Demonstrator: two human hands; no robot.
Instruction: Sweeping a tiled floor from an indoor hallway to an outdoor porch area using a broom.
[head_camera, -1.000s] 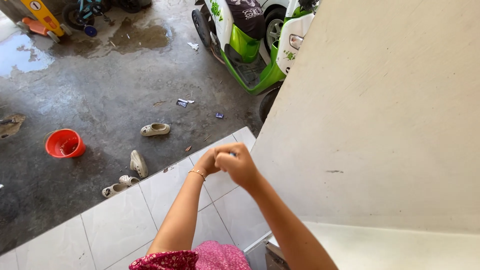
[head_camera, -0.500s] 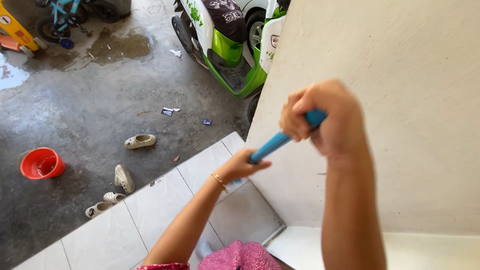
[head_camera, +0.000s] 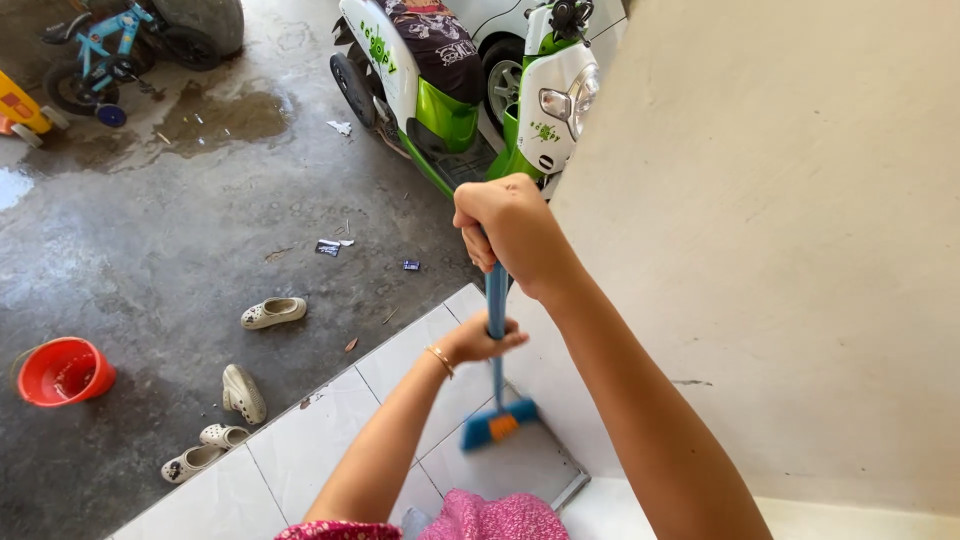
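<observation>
Blue broom (head_camera: 497, 400) stands nearly upright, its head on the white tiled floor (head_camera: 300, 440) by the wall (head_camera: 780, 250); left hand (head_camera: 478, 340) wraps the handle midway, right hand (head_camera: 508, 225) clenches its top; beyond, pale clogs (head_camera: 272, 312), a red bucket (head_camera: 62, 371), a green scooter (head_camera: 450, 90)

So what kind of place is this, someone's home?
Probably the front porch of a house, opening onto a concrete yard or carport. A green and white scooter is parked there, pale clogs lie scattered beside the white tiled step, and both hands grip a blue broom.
</observation>
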